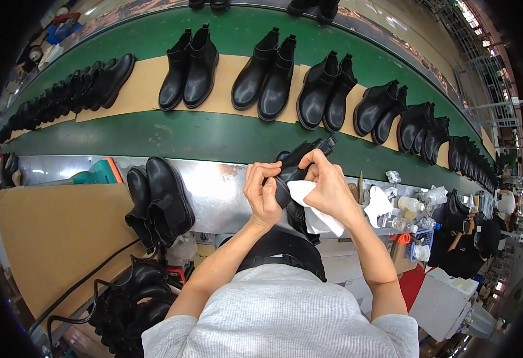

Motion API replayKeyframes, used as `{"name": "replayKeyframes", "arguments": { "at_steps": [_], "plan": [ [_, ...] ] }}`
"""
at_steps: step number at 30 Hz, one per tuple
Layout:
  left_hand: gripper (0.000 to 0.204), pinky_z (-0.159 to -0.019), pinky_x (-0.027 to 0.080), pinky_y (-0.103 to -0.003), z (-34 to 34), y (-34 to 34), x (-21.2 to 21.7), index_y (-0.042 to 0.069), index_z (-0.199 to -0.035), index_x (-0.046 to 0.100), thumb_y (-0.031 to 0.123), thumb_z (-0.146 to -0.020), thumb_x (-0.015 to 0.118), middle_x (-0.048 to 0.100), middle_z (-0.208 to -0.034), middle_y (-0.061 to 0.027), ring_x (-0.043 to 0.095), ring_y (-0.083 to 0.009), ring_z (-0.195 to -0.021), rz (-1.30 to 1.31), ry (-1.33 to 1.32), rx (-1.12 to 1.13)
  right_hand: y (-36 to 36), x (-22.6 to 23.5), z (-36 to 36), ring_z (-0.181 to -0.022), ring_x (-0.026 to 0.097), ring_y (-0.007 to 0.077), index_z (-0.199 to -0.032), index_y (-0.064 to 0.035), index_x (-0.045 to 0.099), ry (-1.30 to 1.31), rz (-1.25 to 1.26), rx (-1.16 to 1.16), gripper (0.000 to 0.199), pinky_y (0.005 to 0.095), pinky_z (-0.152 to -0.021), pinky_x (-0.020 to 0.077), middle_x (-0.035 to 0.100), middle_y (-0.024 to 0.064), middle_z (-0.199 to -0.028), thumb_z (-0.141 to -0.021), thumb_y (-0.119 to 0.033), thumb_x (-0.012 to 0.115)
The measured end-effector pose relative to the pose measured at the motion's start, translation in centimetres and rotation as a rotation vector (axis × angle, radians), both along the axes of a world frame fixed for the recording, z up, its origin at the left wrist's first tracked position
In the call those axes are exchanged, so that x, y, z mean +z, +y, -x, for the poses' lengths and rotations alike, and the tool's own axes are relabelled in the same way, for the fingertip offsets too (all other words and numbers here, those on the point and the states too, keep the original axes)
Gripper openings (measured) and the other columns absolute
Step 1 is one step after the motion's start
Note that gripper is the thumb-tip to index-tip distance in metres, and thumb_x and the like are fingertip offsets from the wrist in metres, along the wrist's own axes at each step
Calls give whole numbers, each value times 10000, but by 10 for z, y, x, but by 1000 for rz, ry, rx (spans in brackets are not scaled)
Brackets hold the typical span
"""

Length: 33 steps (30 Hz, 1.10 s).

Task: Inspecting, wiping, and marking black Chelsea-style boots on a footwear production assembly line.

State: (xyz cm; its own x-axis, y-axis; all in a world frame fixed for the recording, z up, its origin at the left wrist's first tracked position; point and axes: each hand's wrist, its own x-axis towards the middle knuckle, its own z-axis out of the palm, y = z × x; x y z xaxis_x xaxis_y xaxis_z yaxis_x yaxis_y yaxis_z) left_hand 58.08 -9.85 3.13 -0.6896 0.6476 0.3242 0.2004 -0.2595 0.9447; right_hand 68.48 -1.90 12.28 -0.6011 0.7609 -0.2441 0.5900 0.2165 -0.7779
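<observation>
In front of my body, over the edge of the metal bench, I hold a black ankle boot [298, 158] tilted, its top toward the far right. My left hand [262, 194] is closed round its near end, fingers and thumb pressed on the leather. My right hand [328, 186] pinches a white cloth [322, 222] and presses close against the boot's right side; the cloth's loose end hangs toward me. Beneath the held boot, another black boot [297, 216] shows in part, mostly hidden by my hands and the cloth.
Pairs of black boots [261, 77] stand on cardboard along the green conveyor belt [207, 132]. Another pair [161, 200] rests left on the metal bench [213, 179], by a large cardboard sheet [64, 232]. Clear bottles [410, 204] and a white cloth piece [378, 204] lie right.
</observation>
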Motion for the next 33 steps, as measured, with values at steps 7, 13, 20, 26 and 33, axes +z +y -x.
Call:
{"name": "replayKeyframes", "arguments": {
  "at_steps": [7,13,20,26,33],
  "plan": [
    [168,-711,407,-340,-4,1,0,-39,-736,542,83,-707,430,622,-836,-162,512,-262,-735,2,34,-32,-1,-4,-8,-500,561,213,-924,10,452,34,38,-43,390,295,-516,412,543,118,-541,-583,11,640],
    [169,-709,397,-336,-5,2,-1,-35,-733,541,95,-700,439,624,-835,-157,510,-261,-730,15,34,-43,-1,-3,-13,-484,474,104,-927,3,444,70,46,-12,365,243,-491,363,507,63,-529,-606,58,610],
    [186,-723,372,-349,-16,0,-6,-25,-750,554,123,-713,448,630,-844,-142,523,-269,-751,-6,112,-17,8,-1,-10,-458,512,192,-906,30,467,-123,-56,-8,359,301,-491,386,513,105,-503,-587,19,630],
    [167,-724,365,-345,-17,4,-3,-20,-755,552,107,-709,454,625,-846,-132,520,-271,-748,25,124,-15,15,6,-14,-458,497,144,-916,19,477,-107,16,72,363,285,-474,366,512,85,-503,-590,14,637],
    [132,-693,398,-343,-4,8,1,-39,-729,525,32,-696,418,611,-811,-163,503,-269,-722,7,60,-39,15,0,-8,-496,533,167,-916,28,499,28,46,48,356,278,-505,396,532,101,-524,-579,10,613]
  ]
}}
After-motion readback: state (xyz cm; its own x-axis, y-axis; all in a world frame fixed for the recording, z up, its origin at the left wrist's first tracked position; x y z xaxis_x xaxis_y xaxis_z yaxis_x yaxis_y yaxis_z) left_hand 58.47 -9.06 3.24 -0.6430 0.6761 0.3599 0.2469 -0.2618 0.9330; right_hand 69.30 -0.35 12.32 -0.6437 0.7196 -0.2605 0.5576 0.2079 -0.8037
